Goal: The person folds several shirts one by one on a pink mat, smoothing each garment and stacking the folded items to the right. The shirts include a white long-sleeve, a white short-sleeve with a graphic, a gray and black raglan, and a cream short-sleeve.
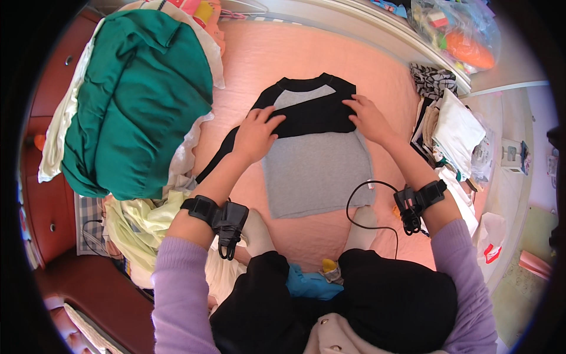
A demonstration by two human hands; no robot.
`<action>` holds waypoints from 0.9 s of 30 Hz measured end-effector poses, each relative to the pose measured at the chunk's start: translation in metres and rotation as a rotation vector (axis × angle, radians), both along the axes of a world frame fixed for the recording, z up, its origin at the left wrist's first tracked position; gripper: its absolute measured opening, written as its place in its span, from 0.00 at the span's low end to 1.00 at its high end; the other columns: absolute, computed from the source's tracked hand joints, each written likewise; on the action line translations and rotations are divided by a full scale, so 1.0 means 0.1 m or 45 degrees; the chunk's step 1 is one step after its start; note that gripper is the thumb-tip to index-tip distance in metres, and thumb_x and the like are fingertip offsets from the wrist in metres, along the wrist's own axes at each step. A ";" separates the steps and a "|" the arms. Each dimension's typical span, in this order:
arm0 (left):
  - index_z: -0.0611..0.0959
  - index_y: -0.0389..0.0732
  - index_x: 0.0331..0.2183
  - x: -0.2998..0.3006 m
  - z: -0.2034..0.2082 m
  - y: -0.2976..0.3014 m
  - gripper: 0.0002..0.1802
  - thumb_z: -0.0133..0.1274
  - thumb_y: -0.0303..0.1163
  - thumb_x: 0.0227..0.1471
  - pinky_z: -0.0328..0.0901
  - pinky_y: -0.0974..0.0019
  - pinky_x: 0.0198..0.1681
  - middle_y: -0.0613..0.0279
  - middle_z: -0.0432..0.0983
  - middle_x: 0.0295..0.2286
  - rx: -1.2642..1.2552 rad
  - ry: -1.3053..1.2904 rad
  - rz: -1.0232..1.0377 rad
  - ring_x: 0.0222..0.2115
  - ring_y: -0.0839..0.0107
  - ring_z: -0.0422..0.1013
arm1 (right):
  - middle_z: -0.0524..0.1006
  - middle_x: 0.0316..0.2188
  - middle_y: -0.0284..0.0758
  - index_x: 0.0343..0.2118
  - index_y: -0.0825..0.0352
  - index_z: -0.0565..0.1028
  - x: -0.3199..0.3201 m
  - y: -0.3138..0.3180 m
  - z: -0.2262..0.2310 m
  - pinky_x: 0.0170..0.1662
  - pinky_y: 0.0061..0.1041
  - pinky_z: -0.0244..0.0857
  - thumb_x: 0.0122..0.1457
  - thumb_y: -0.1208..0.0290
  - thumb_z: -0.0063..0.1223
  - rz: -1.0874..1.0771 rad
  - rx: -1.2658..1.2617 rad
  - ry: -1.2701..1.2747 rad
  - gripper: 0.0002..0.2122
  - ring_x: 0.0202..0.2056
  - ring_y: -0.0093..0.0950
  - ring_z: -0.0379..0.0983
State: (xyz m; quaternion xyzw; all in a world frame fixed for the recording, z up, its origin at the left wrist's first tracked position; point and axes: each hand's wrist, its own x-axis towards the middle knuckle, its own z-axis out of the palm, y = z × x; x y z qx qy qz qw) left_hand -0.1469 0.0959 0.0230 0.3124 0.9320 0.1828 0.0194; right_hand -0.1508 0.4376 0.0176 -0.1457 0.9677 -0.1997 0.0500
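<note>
- Nearest the camera, a pale beige garment with round snaps [331,339] shows at the lower edge, between black-trousered legs [401,295].
- A grey and black long-sleeved top [318,171] lies spread on the peach bed sheet [383,71] in front of the person, neckline away from them, grey lower hem toward them. One black sleeve slants out toward the lower left; a black band of cloth crosses the chest just below a light grey patch.
- The left hand [256,134] rests on the left end of that black band, half open, fingers loosely spread with their tips on the cloth; whether it pinches any fabric cannot be told.
- The right hand [368,119] is at the band's right edge, fingers partly curled and fingertips touching the black cloth; whether they grip it cannot be told.
- Pale-socked feet [257,234] stand either side of the top's lower end, and a black cable [349,203] loops by its right corner.
- Black strapped devices [227,218] sit on both forearms, above lilac sleeves [183,289].
- Blue cloth [309,284] lies between the legs.
- To the left are a big green cloth heap [141,106] and pale yellow fabric [135,227].
- To the right, a white folded cloth [458,127] tops a clothes pile, with a clear plastic bag [457,29] beyond.
</note>
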 end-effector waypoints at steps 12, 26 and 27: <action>0.76 0.40 0.50 0.27 -0.20 -1.07 0.24 0.58 0.32 0.49 0.66 0.50 0.50 0.46 0.76 0.43 -0.409 -0.200 0.833 0.44 0.46 0.72 | 0.53 0.68 0.38 0.62 0.51 0.65 0.22 0.04 -0.08 0.64 0.39 0.56 0.50 0.74 0.61 0.268 0.236 -0.214 0.34 0.67 0.42 0.49; 0.78 0.46 0.33 0.40 0.51 -1.54 0.03 0.51 0.32 0.56 0.66 0.75 0.31 0.74 0.75 0.28 1.241 -1.417 0.986 0.27 0.81 0.72 | 0.53 0.67 0.39 0.62 0.53 0.64 0.13 -0.96 0.12 0.60 0.40 0.61 0.53 0.70 0.61 0.634 0.216 -0.344 0.32 0.64 0.42 0.53; 0.78 0.45 0.33 0.39 0.62 -1.46 0.03 0.51 0.32 0.56 0.67 0.75 0.31 0.74 0.76 0.28 1.392 -1.378 0.875 0.27 0.81 0.72 | 0.53 0.67 0.39 0.62 0.53 0.64 0.15 -0.99 0.12 0.60 0.40 0.61 0.53 0.70 0.61 0.639 0.249 -0.349 0.31 0.65 0.42 0.53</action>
